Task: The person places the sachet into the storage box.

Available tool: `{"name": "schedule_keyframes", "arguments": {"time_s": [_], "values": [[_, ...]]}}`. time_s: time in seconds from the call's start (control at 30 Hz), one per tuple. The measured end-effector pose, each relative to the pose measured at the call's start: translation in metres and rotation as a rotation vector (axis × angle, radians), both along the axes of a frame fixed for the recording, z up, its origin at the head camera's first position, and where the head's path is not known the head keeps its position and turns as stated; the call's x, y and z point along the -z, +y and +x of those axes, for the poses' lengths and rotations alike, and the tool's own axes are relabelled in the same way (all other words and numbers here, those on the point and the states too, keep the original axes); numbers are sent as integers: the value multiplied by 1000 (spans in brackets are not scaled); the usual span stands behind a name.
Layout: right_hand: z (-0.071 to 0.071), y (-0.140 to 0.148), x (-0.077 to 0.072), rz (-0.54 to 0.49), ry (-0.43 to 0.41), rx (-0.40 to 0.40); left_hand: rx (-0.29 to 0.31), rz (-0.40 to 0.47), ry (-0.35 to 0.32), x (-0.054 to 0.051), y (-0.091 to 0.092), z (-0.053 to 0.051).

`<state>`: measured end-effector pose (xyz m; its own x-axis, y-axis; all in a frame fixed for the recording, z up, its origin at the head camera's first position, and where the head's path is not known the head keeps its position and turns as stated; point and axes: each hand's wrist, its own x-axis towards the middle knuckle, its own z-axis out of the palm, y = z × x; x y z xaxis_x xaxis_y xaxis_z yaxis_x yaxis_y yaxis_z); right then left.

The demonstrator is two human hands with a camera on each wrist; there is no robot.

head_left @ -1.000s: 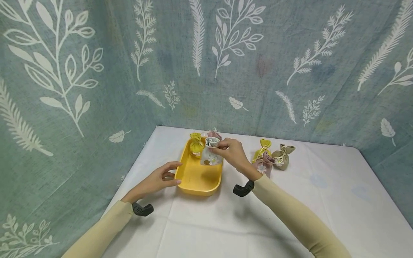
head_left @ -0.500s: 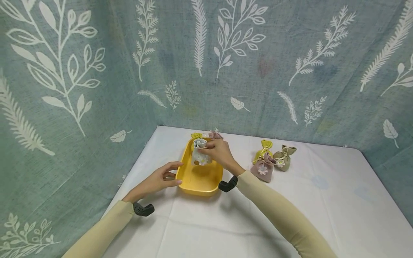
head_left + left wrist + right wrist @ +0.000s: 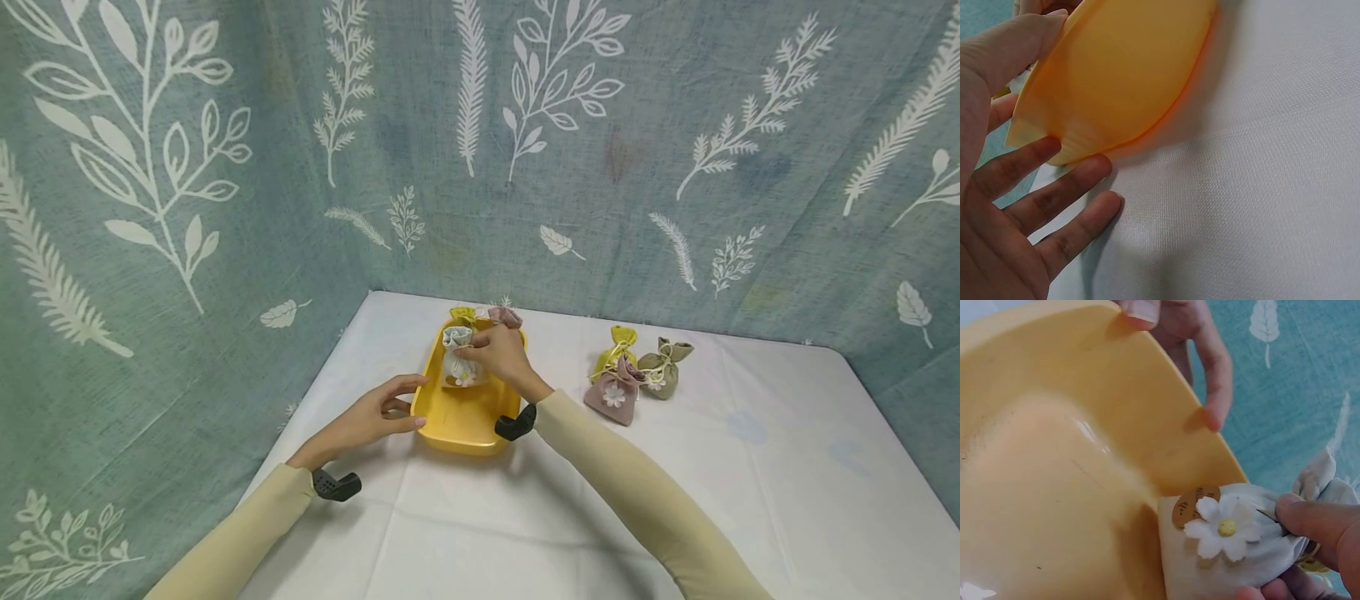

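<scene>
A pale grey-white pouch (image 3: 462, 372) with a white flower hangs in the yellow tray (image 3: 459, 422), pinched at its neck by my right hand (image 3: 504, 354). In the right wrist view the pouch (image 3: 1210, 575) lies against the tray's inner side, flower facing the camera. My left hand (image 3: 380, 410) touches the tray's left rim with thumb and fingertips; in the left wrist view its fingers (image 3: 1079, 231) are spread and fairly straight along the outer wall. Behind the held pouch, a yellow pouch (image 3: 462, 314) and a pink pouch (image 3: 506, 317) show their tops at the tray's far end.
To the right of the tray, a yellow pouch (image 3: 622, 337), a mauve pouch (image 3: 612, 396) with a white flower and an olive-brown pouch (image 3: 667, 371) sit close together on the white cloth (image 3: 720, 467). A patterned green-blue curtain (image 3: 600, 200) stands behind and at the left.
My right hand has carried the grey-white pouch leftward over the tray, in front of the yellow pouch there. The left hand stays at the rim.
</scene>
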<state>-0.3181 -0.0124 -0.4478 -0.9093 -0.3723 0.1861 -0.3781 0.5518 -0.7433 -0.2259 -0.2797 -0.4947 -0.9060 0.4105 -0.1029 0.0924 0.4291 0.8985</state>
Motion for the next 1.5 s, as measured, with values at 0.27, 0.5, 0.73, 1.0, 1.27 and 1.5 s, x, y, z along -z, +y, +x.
{"name": "schedule_keyframes", "arguments": {"time_s": [0.27, 0.5, 0.73, 1.0, 1.27, 1.5], "values": [[3, -2, 4, 68, -13, -18, 8, 2, 4, 0, 1, 0], [6, 9, -6, 32, -107, -64, -2, -3, -4, -1, 2, -1], [12, 42, -15, -13, -117, -67, -8, -9, -3, -1, 2, 0], [20, 94, -25, 30, -51, -16, -9, -27, 2, -3, 3, -1], [37, 137, -34, 46, -59, 56, 0, -34, 3, -5, 3, 0], [46, 168, -31, 26, -62, 99, -4, -35, 9, -3, 3, -1]]}}
